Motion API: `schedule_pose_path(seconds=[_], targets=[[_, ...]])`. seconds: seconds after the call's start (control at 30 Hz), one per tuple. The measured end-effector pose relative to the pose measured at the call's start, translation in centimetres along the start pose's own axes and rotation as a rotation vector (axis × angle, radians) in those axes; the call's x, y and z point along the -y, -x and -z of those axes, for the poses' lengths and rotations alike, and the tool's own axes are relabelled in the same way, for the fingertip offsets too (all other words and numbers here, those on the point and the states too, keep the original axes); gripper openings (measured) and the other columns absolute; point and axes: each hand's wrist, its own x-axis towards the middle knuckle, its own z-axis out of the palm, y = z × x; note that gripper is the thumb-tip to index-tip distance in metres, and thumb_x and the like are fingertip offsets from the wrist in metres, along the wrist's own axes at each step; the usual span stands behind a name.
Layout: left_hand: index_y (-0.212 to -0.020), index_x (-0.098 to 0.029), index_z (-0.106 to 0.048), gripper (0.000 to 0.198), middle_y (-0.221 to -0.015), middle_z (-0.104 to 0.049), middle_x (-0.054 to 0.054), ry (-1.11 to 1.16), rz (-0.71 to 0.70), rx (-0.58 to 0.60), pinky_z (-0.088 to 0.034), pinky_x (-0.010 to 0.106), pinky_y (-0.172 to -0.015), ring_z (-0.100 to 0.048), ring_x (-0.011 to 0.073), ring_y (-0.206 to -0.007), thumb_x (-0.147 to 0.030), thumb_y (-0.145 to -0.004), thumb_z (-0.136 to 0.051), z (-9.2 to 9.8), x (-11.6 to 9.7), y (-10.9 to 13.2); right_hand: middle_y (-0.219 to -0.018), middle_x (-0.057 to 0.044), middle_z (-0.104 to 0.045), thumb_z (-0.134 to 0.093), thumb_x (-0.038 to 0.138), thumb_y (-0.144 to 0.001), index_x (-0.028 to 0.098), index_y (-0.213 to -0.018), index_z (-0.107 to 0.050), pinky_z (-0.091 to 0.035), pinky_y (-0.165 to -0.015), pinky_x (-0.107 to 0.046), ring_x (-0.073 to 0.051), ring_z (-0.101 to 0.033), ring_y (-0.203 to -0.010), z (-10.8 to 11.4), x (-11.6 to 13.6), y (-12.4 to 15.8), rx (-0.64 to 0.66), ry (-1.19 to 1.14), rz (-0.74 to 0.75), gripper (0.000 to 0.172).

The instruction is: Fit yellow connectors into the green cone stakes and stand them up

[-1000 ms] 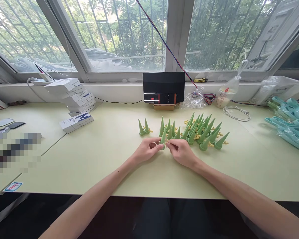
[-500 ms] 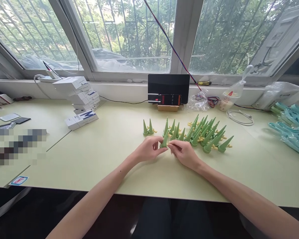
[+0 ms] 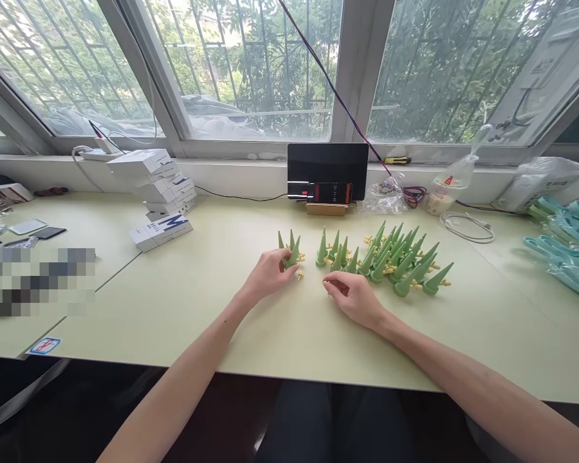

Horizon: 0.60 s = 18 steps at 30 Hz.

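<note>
My left hand (image 3: 269,275) is closed around a green cone-shaped piece (image 3: 294,253) with a round base. It is beside two similar green cones (image 3: 280,240) at the left of the group. Just under its fingertips a small yellow part (image 3: 300,275) shows. My right hand (image 3: 353,297) rests over the table with thumb and fingers pressed together, in front of the main cluster of green cones (image 3: 381,257). Whether anything tiny is between those fingers I cannot make out. Several of the cones have yellow pieces at their sides.
A black screen with a phone (image 3: 329,193) on a cardboard stand is at the back. White boxes (image 3: 161,231) are stacked at left. A bagged cup (image 3: 442,193), a coiled white cable (image 3: 467,227) and teal plastic items (image 3: 564,254) lie to the right. The table edge runs in front.
My left hand has moved left with the green cone, away from my right hand, to beside the two leftmost cones. My right hand has stayed nearly in place.
</note>
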Motion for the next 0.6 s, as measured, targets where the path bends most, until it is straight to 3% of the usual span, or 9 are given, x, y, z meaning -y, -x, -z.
schedule_pose_path(seconds=[0.13,0.37,0.6], targets=[[-0.081,-0.018,-0.063,0.012,-0.079,-0.065,0.003,-0.049,0.046,0.019,-0.045,0.028,-0.061,-0.055,0.0140,-0.060,-0.030,-0.082,-0.061,-0.48,0.51,-0.07,-0.069,-0.003,-0.063,-0.050,0.027,-0.094,0.018,-0.085,-0.065,-0.043,-0.057,-0.027,-0.016,-0.055,-0.060,-0.07,-0.06,-0.04,0.006,0.011,0.014,0.020],[-0.088,-0.020,-0.070,0.015,-0.099,-0.070,0.004,0.032,0.128,0.048,-0.048,0.027,-0.062,-0.057,0.0128,-0.062,-0.029,-0.078,-0.065,-0.09,0.14,0.01,-0.069,-0.002,-0.063,-0.050,0.025,-0.093,0.017,-0.083,-0.064,-0.042,-0.057,-0.027,-0.015,-0.054,-0.060,-0.04,-0.14,-0.12,0.020,0.019,0.013,0.019],[-0.093,-0.020,-0.070,0.021,-0.097,-0.071,0.004,0.100,0.162,0.062,-0.048,0.026,-0.057,-0.056,0.0113,-0.057,-0.029,-0.074,-0.067,0.06,0.05,-0.01,-0.068,-0.001,-0.063,-0.051,0.021,-0.092,0.018,-0.083,-0.064,-0.041,-0.057,-0.026,-0.014,-0.054,-0.060,-0.10,-0.28,-0.08,0.019,0.021,0.017,0.017]])
